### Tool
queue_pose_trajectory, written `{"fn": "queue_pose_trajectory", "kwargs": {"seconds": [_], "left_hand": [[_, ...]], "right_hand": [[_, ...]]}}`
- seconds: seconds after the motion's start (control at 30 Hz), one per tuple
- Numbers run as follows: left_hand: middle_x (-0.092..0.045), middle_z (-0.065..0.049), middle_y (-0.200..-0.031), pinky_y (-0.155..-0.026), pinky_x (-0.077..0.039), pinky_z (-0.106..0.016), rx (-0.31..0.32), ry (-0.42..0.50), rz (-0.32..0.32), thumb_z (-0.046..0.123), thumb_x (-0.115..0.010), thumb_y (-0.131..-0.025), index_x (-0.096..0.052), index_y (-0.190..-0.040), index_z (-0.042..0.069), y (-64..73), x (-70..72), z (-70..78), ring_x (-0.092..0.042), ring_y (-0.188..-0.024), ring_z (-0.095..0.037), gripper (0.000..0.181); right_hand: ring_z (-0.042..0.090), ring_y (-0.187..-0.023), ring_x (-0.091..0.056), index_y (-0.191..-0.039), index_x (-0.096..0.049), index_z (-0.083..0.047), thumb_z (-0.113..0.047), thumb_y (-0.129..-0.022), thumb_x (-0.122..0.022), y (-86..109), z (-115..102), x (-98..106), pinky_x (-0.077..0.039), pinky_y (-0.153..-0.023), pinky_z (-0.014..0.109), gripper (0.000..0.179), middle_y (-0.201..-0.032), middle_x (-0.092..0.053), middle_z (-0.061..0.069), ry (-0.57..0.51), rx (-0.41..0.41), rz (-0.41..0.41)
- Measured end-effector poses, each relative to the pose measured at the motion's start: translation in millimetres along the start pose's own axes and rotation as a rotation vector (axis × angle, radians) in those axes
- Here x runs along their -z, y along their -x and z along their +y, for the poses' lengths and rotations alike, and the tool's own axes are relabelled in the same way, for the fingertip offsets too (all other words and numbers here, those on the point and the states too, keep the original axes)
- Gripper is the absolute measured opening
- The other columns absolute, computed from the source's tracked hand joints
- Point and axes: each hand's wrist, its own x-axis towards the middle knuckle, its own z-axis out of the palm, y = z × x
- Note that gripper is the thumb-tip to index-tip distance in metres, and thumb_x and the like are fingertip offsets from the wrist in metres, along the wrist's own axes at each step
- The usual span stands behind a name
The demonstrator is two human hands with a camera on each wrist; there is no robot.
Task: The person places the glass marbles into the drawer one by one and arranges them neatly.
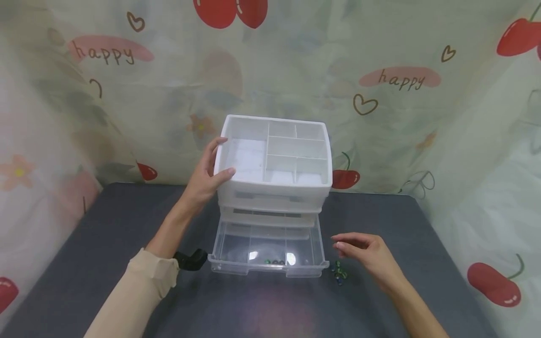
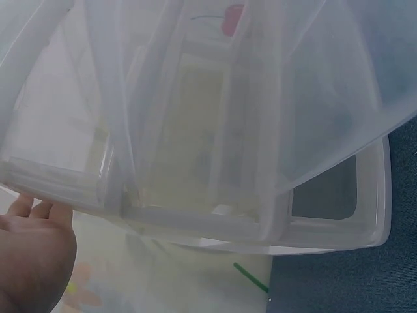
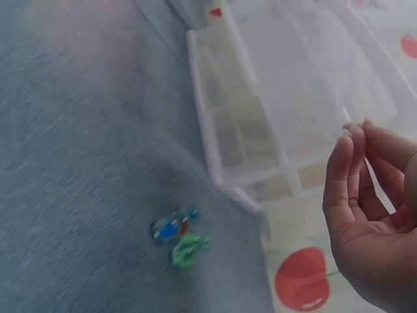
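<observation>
A white desktop drawer organizer (image 1: 274,188) stands at the table's back, with a divided open top. My left hand (image 1: 213,171) grips its upper left side, thumb over the rim; in the left wrist view that hand's fingers (image 2: 39,207) touch the plastic edge. The clear bottom drawer (image 1: 268,270) is pulled out towards me and holds several small green and dark glass marbles (image 1: 274,262). Right of the drawer my right hand (image 1: 365,251) hovers with loosely bent fingers, thumb near the fingertips, nothing visible between them. Below it lie several shiny blue and green marbles (image 3: 182,238) in a cluster.
The dark grey tabletop (image 1: 270,310) extends in front of the organizer and to both sides. Behind it hangs a patterned curtain (image 1: 291,61) with cherries and hearts. A black object (image 1: 192,259) shows beside the left forearm, close to the drawer's left corner.
</observation>
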Motion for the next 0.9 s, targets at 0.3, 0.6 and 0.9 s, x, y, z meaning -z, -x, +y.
{"fn": "queue_pose_trajectory", "kwargs": {"seconds": [0.3,0.6,0.9], "left_hand": [[-0.027,-0.016,-0.157,-0.088,-0.047,-0.031,-0.008,0.022,-0.002,-0.001,-0.058,-0.093,-0.031,-0.150,0.023,0.2,-0.7,-1.7,-0.043,-0.125,-0.027,0.067],[-0.028,-0.017,-0.155,-0.086,-0.047,-0.031,-0.010,0.028,0.006,-0.001,-0.057,-0.094,-0.032,-0.149,0.025,0.8,-0.5,-2.5,-0.044,-0.122,-0.026,0.066],[-0.030,-0.019,-0.153,-0.084,-0.048,-0.032,-0.022,0.025,0.005,-0.001,-0.057,-0.094,-0.033,-0.148,0.024,-1.1,-2.4,-1.0,-0.046,-0.119,-0.026,0.064]], "right_hand": [[0.034,-0.091,-0.067,-0.117,-0.070,0.001,-0.027,-0.091,-0.073,7.5,21,8,-0.054,-0.082,0.039,0.038,-0.109,-0.070,0.021,0.062,-0.061,0.048],[0.026,-0.087,-0.068,-0.115,-0.072,0.000,-0.028,-0.088,-0.076,16.1,42,10,-0.054,-0.079,0.036,0.039,-0.108,-0.072,0.014,0.087,-0.110,0.096],[0.018,-0.081,-0.066,-0.112,-0.073,-0.001,-0.025,-0.088,-0.077,19.1,62,10,-0.054,-0.074,0.031,0.035,-0.102,-0.072,0.014,0.095,-0.178,0.151]]}}
